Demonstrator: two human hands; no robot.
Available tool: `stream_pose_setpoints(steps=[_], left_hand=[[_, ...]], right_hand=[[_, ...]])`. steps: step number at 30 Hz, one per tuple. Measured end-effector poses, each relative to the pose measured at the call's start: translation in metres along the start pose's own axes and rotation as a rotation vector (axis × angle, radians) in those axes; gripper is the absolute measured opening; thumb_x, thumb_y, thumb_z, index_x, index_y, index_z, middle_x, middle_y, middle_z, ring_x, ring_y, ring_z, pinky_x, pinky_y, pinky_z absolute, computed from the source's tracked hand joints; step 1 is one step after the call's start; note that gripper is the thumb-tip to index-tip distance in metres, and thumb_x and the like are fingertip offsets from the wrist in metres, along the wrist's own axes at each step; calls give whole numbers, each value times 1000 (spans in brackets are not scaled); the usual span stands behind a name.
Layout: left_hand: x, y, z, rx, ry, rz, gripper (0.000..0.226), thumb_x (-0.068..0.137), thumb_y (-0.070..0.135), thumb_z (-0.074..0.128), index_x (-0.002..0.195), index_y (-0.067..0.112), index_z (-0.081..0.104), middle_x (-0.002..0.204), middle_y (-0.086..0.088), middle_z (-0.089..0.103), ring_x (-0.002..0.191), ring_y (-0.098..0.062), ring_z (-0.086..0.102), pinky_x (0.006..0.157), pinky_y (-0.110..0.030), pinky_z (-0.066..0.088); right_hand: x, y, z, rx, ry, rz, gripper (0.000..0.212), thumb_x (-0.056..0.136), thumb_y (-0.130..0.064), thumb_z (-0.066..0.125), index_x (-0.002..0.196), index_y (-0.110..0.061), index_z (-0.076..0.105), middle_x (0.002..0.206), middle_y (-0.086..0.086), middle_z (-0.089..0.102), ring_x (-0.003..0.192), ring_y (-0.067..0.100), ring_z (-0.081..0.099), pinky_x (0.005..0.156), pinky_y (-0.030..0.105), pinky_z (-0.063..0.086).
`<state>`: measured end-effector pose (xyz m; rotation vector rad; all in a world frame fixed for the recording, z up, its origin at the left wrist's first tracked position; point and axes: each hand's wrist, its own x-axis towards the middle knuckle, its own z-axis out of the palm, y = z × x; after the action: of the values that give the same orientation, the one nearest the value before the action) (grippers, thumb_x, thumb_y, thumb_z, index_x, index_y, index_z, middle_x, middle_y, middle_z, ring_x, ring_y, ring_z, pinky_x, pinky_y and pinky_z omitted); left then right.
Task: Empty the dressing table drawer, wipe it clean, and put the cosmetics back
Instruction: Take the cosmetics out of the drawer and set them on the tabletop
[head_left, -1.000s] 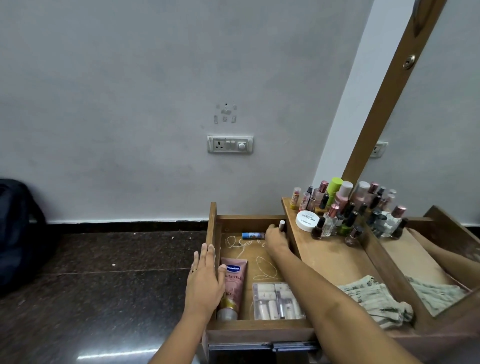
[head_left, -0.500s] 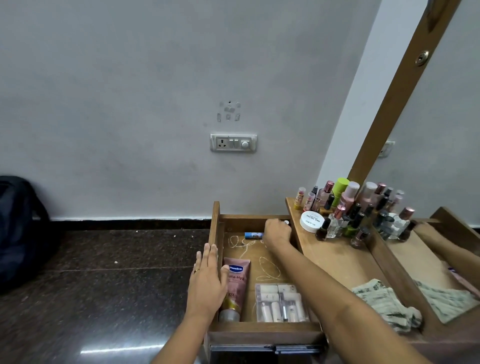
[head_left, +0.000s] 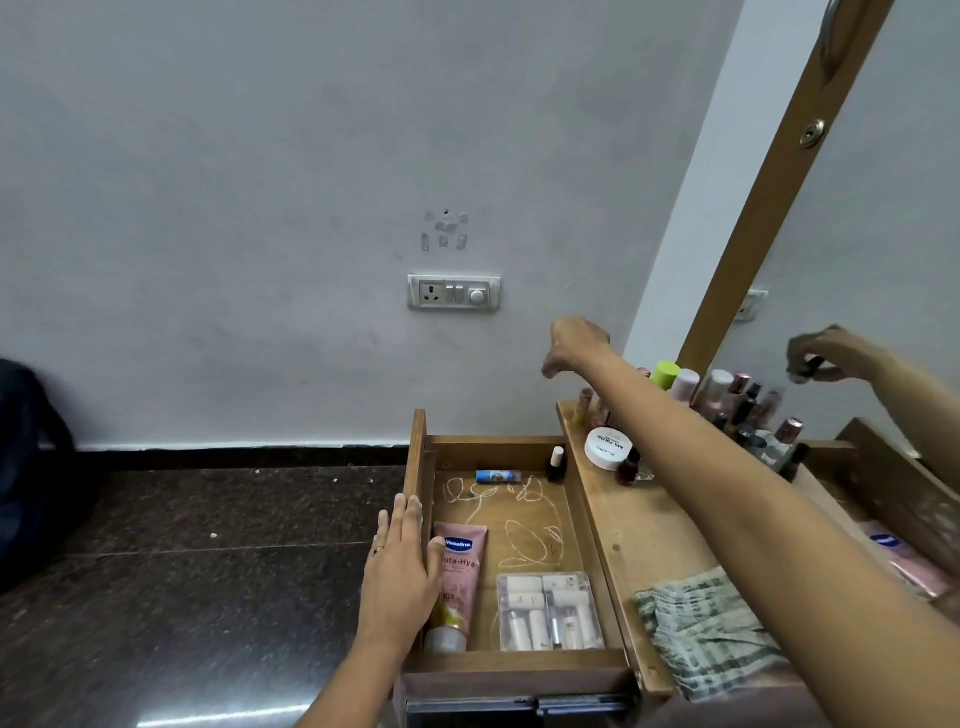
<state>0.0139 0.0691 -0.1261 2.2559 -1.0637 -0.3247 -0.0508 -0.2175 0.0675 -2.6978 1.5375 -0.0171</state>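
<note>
the left hand (head_left: 400, 571) lies flat with straight fingers on the left wall of the open wooden drawer (head_left: 519, 662), its thumb touching the pink vaseline tube (head_left: 460, 577) along the drawer's left side. the right hand (head_left: 574, 345) hangs above the far left corner of the wooden dressing table (head_left: 639, 540). the mirror (head_left: 883, 234) shows its fingers pinching a small dark bottle (head_left: 804, 365).
</note>
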Motion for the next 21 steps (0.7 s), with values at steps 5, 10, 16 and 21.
stream_pose_setpoints(steps=[5,10,16,21], left_hand=[[1,0,0,17,-11,-18,64,100,46,34,155,24,8,161,9,-1,148,-14,-3,117,-38,16],[4,0,1,22,-15,-26,64,100,46,34,154,25,6,161,9,-2,148,-13,-4,117,-37,16],[4,-3,2,6,-7,-14,64,100,46,35,155,26,9,161,11,0,148,-13,-2,117,-36,16],[3,-2,1,2,-8,-20,64,100,46,36,155,26,9,161,11,0,148,-11,-3,117,-37,16]], right_hand=[[12,12,9,-89,-148,136,24,68,-10,73,67,-16,50,81,0,55,79,23,57,69,26,45],[20,22,20,-93,-262,224,17,76,-22,70,72,-17,55,96,-2,63,89,19,62,74,26,44],[22,24,23,-179,-323,247,19,79,-30,71,87,-18,59,105,-2,59,96,21,59,74,28,45],[22,20,21,-218,-362,262,26,82,-32,69,102,-20,60,106,-1,54,95,21,57,72,29,43]])
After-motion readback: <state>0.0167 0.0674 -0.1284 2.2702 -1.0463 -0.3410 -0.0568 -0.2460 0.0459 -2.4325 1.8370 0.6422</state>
